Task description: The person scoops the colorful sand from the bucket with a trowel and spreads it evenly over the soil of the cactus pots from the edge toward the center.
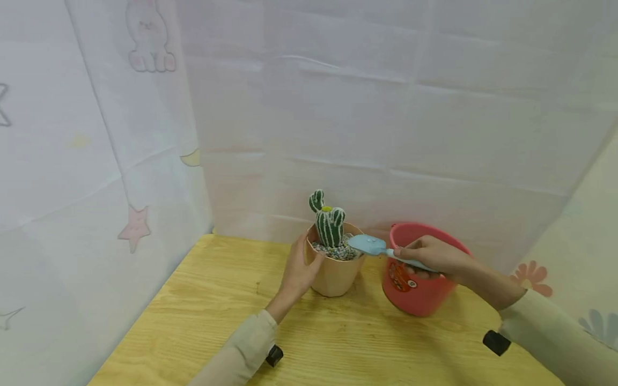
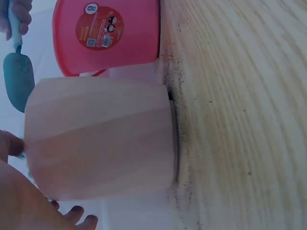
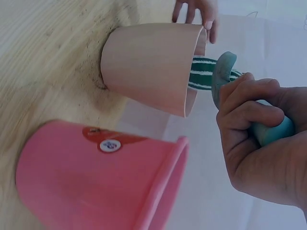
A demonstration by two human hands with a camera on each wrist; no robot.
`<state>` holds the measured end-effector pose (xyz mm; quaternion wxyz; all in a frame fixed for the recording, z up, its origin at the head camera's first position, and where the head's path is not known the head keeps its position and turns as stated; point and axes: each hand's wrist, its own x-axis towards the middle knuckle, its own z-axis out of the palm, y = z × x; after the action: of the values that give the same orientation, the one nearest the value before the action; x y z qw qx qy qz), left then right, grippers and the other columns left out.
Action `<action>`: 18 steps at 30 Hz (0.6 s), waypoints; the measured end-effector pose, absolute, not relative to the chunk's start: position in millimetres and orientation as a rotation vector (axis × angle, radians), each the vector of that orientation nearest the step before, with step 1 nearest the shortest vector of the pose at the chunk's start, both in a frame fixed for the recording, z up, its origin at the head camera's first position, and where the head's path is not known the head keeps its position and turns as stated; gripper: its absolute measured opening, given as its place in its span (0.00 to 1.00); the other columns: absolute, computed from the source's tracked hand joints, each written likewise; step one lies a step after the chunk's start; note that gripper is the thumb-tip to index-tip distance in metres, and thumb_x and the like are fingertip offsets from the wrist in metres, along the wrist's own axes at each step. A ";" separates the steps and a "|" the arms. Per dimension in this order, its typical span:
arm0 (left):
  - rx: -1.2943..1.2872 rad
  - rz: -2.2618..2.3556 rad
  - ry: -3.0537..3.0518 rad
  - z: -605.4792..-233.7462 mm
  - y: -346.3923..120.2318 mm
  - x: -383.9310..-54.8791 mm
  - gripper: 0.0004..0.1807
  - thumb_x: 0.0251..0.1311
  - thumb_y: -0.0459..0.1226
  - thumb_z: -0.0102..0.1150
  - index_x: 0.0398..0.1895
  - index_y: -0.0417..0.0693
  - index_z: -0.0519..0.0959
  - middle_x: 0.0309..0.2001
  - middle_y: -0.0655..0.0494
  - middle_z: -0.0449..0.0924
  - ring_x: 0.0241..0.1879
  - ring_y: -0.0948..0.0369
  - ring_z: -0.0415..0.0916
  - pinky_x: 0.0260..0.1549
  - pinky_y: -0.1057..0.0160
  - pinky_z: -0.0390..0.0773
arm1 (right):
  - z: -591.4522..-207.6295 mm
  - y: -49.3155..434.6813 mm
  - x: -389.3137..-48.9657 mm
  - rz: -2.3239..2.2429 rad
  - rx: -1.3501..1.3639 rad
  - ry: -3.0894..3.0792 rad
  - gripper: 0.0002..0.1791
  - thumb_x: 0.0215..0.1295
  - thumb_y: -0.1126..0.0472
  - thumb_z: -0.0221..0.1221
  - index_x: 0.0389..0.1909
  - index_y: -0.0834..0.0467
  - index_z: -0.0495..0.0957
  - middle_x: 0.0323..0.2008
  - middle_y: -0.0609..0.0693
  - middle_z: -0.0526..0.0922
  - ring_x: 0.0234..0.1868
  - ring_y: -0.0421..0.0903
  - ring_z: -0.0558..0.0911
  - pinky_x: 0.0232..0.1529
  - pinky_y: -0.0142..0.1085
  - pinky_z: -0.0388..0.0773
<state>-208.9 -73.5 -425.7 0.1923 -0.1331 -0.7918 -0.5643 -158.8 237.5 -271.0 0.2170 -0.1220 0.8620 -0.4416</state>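
Note:
A peach flowerpot [image 1: 335, 276] stands upright on the table, holding a green-and-white striped cactus [image 1: 330, 228] set in small mixed gravel [image 1: 344, 252]. At the pot's left side my left hand [image 1: 298, 271] holds it by the rim, thumb at the front and fingers farther round, as the left wrist view shows. My right hand [image 1: 432, 254] grips the handle of a light blue trowel [image 1: 368, 244], fingers curled round it in the right wrist view. The trowel's blade hangs over the right edge of the pot, close to the gravel. A few small pale bits show on the blade.
A pink-red bucket [image 1: 422, 295] with a round label [image 2: 100, 26] stands right of the pot, under my right forearm. Dark crumbs [image 2: 175, 76] lie on the wooden table [image 1: 207, 300] by the pot. White patterned sheets [image 1: 314, 107] hang behind and at both sides.

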 end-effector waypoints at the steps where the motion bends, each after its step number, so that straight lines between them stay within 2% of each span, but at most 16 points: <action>1: -0.369 -1.535 -2.213 -423.4 -72.6 -207.4 0.36 0.68 0.38 0.63 0.77 0.48 0.62 0.74 0.49 0.62 0.72 0.52 0.58 0.68 0.45 0.58 | -269.5 239.3 -157.7 -1.201 -0.329 2.423 0.24 0.75 0.46 0.58 0.37 0.67 0.82 0.20 0.52 0.74 0.15 0.42 0.62 0.16 0.32 0.59; 4: -0.398 -1.396 -2.148 -414.4 -68.4 -200.4 0.32 0.66 0.35 0.64 0.73 0.47 0.69 0.72 0.51 0.66 0.70 0.51 0.62 0.65 0.41 0.63 | -264.9 245.7 -153.6 -1.171 -0.295 2.493 0.25 0.74 0.45 0.59 0.39 0.66 0.83 0.20 0.53 0.75 0.14 0.42 0.61 0.16 0.32 0.60; 7: -0.501 -1.300 -2.042 -403.4 -62.2 -192.9 0.27 0.64 0.32 0.63 0.67 0.42 0.74 0.69 0.47 0.70 0.68 0.49 0.65 0.62 0.40 0.66 | -260.8 253.1 -148.0 -1.152 -0.270 2.556 0.26 0.74 0.44 0.58 0.36 0.67 0.81 0.19 0.52 0.73 0.15 0.42 0.61 0.15 0.32 0.59; 12: -0.694 -1.270 -1.920 -391.8 -49.1 -183.6 0.22 0.65 0.29 0.60 0.63 0.40 0.77 0.64 0.44 0.73 0.66 0.52 0.68 0.62 0.48 0.69 | -256.9 266.2 -141.9 -1.168 -0.223 2.585 0.26 0.76 0.44 0.56 0.34 0.66 0.78 0.20 0.53 0.74 0.14 0.42 0.63 0.15 0.33 0.59; 18: -0.858 -1.295 -1.910 -382.2 -23.9 -179.1 0.21 0.67 0.30 0.57 0.63 0.42 0.76 0.58 0.50 0.76 0.58 0.56 0.74 0.56 0.55 0.75 | -256.7 287.9 -137.5 -1.138 -0.252 2.608 0.27 0.79 0.46 0.53 0.31 0.67 0.79 0.17 0.53 0.72 0.13 0.42 0.60 0.16 0.36 0.63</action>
<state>-179.1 -23.9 -382.2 0.3333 -0.3286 -0.7313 -0.4961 -137.5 287.9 -256.7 0.1422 -0.0873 0.9037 -0.3944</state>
